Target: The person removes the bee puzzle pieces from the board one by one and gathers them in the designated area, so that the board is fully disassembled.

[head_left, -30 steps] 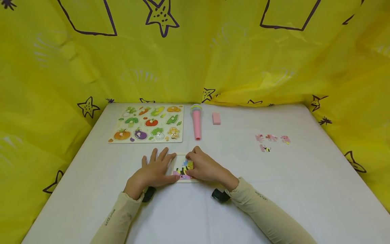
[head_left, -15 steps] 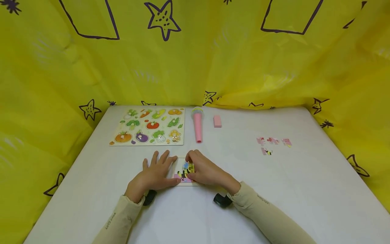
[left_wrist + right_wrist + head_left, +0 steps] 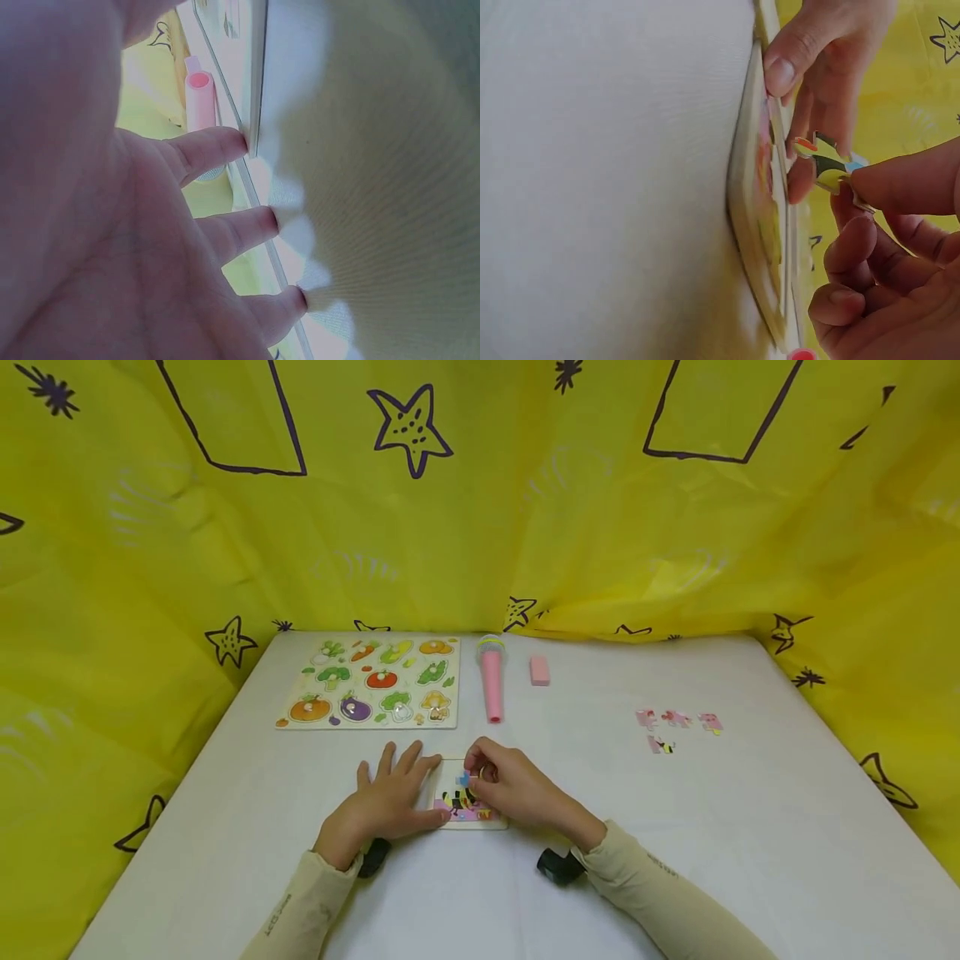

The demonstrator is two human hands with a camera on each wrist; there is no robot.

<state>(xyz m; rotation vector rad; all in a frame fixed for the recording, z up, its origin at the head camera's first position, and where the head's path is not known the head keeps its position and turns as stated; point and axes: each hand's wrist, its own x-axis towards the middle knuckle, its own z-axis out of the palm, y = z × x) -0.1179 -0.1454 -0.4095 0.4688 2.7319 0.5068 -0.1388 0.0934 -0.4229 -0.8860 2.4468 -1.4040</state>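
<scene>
Smooth, wood-look puzzle tray here, matt cloth-like cover on the desk beneath it, smooth plastic-looking microphone behind it, crinkled, sheeny curtain farther beyond it!

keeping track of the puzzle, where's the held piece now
In the right wrist view, the held piece is right of centre, pinched in the right hand, over the puzzle board and near the left hand.

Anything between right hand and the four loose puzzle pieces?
Nothing: the head view shows only bare white tabletop between the right hand and the loose puzzle pieces.
</scene>
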